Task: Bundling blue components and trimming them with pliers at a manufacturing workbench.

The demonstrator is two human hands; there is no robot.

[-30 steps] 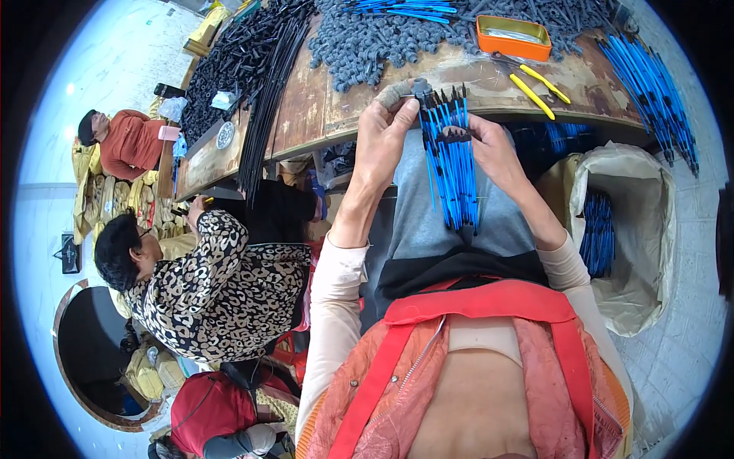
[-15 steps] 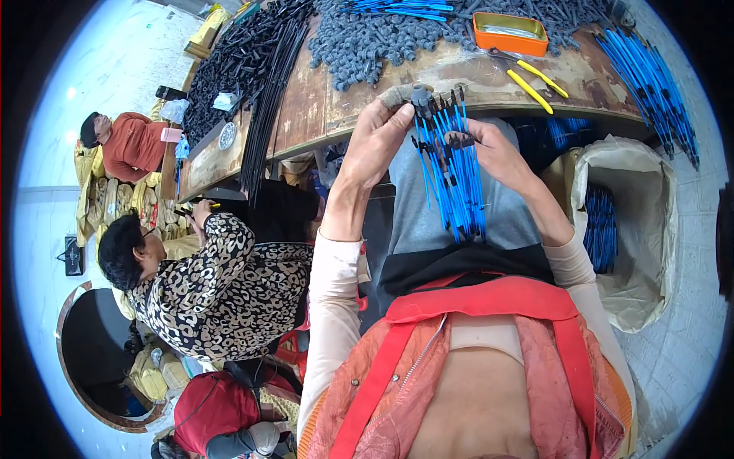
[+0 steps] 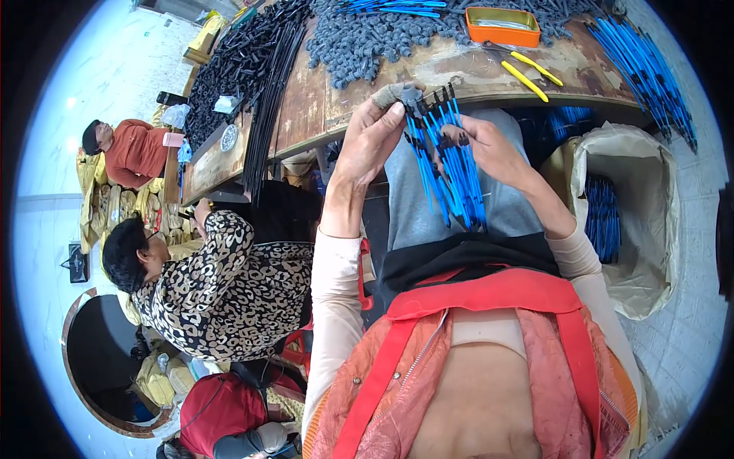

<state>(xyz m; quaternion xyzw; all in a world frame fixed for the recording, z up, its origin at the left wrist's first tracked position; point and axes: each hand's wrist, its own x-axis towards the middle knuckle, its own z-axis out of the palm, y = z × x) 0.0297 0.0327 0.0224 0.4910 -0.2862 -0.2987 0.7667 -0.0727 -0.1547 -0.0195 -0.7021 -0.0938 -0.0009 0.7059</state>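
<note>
Over my lap, my left hand (image 3: 371, 138) pinches a small grey plastic fitting (image 3: 411, 95) between thumb and fingers, with tape-like wrapping on one finger. Below and beside it hangs a bundle of thin blue rods (image 3: 459, 187) with black ends and black joints, fanned slightly downward. My right hand (image 3: 493, 149) is closed on the right side of this bundle, near its upper black joints. Its fingertips are partly hidden among the rods. Whether a rod is seated in the fitting is too small to tell.
A worn wooden table (image 3: 436, 76) carries grey fittings (image 3: 359, 46), black parts (image 3: 237, 69), an orange tin (image 3: 503, 32), yellow-handled pliers (image 3: 526, 81) and blue rods (image 3: 642, 69). A lined sack (image 3: 634, 229) stands at right. At left, a co-worker in a patterned top (image 3: 222, 283) sits close.
My view has shifted slightly, so the table things appear a little further left. Both hands keep their hold, and the rod bundle has swung only slightly.
</note>
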